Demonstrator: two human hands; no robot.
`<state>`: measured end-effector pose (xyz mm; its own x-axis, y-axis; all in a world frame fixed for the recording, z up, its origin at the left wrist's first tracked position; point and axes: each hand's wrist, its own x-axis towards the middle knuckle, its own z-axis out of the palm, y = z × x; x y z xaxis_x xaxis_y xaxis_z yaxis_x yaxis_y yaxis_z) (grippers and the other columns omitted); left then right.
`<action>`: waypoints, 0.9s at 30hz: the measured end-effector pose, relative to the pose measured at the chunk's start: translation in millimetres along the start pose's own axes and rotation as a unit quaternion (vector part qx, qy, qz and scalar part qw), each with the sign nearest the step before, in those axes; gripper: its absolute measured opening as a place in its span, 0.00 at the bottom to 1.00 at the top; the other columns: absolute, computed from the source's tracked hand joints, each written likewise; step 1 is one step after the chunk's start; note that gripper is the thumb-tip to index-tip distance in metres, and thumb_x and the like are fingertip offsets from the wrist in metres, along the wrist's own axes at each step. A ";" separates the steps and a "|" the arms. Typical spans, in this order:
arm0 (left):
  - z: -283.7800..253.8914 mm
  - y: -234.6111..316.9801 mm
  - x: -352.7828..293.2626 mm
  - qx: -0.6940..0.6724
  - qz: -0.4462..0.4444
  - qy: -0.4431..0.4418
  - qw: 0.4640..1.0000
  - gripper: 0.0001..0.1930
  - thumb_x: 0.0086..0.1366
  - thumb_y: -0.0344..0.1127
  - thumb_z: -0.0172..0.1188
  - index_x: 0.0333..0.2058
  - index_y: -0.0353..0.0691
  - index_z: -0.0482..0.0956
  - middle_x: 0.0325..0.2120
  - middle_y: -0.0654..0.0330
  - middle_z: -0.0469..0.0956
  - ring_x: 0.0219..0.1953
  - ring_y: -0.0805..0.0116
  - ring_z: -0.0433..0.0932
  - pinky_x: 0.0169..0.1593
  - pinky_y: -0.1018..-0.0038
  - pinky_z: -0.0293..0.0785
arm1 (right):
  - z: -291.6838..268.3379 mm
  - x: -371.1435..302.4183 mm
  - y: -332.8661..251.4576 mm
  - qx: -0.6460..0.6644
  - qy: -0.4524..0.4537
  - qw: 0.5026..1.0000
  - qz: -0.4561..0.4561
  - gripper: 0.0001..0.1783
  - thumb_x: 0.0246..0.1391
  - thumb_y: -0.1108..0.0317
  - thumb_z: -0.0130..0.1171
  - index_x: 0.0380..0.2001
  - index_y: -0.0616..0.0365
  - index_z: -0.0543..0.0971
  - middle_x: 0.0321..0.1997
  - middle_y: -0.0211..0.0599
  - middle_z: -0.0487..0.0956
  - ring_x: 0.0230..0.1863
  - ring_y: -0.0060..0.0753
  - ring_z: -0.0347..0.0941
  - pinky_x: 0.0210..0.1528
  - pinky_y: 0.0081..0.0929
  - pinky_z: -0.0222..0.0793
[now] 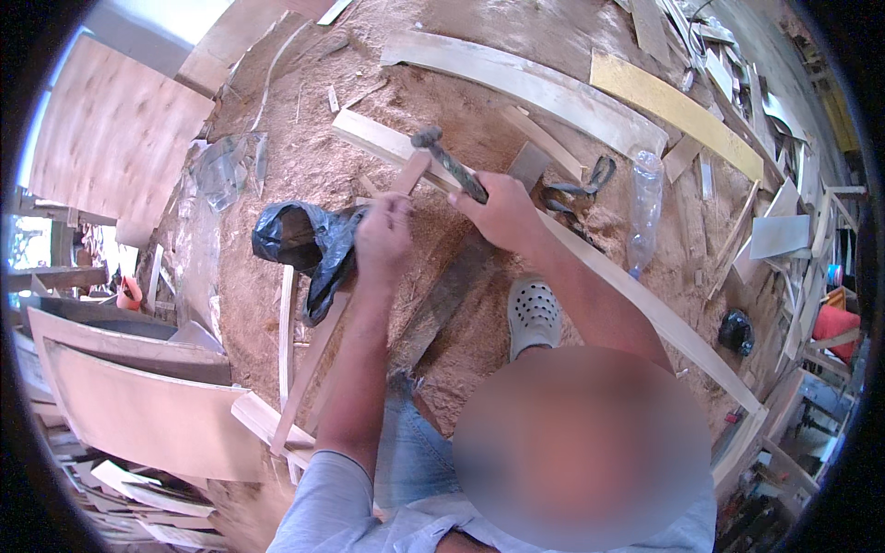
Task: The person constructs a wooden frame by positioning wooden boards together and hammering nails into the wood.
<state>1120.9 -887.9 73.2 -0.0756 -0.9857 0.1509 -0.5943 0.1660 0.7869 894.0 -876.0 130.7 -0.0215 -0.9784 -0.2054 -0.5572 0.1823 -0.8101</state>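
The right hand (502, 210) is closed tight around the handle of a hammer (449, 164). The hammer's dark head points up and away from the person, above a long curved wooden board (645, 300). This board runs from the upper middle of the floor down to the lower right.

The left hand (384, 235) is just beside the right one. Its fingers are pinched together near the end of a thin wooden strip (318, 355), which slants down to the lower left. (Whatever sits between the fingertips is too small to see.) The top of the strip meets the curved board right by the hands.

Next to the left hand lies a crumpled black plastic bag (300, 240). A foot in a grey shoe with holes (533, 313) stands on the sawdust floor (304, 157), just under the right arm.

A clear plastic bottle (644, 207) lies to the right of the curved board. A pair of dark pincers (579, 194) lies between the bottle and the right hand. Farther up there is a wide pale curved plank (535, 85) and a yellow board (678, 111). On the left side, big flat wooden panels (147, 415) lean together, well apart from the hands.
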 end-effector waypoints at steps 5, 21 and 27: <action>-7.6 -33.6 32.6 0.264 -0.109 -0.019 0.958 0.11 0.78 0.41 0.51 0.43 0.40 0.76 0.31 0.40 0.84 0.37 0.33 0.84 0.44 0.44 0.77 | 1.0 39.4 24.2 0.007 0.052 0.998 -0.015 0.20 0.60 0.52 0.63 0.35 0.62 0.84 0.33 0.58 0.84 0.40 0.63 0.83 0.46 0.51 0.77; 21.2 -28.1 -13.4 0.246 0.050 0.151 0.956 0.09 0.77 0.37 0.55 0.37 0.39 0.73 0.30 0.48 0.78 0.34 0.42 0.79 0.40 0.48 0.74 | 39.4 58.7 45.2 0.052 0.056 0.996 0.047 0.19 0.60 0.53 0.69 0.46 0.57 0.88 0.39 0.52 0.87 0.45 0.54 0.85 0.52 0.44 0.78; 15.9 -22.3 0.9 0.174 -0.137 0.050 0.974 0.13 0.79 0.42 0.53 0.39 0.37 0.75 0.32 0.39 0.82 0.37 0.37 0.83 0.39 0.44 0.75 | 44.4 72.8 49.8 0.043 0.061 0.997 0.031 0.19 0.60 0.53 0.69 0.45 0.56 0.88 0.39 0.52 0.87 0.45 0.56 0.84 0.51 0.46 0.77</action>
<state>1121.3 -892.9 46.3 0.1913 -0.9809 0.0355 -0.8177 -0.1392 0.5586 901.5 -933.9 51.0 -0.1578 -0.9687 -0.1916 -0.4791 0.2448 -0.8429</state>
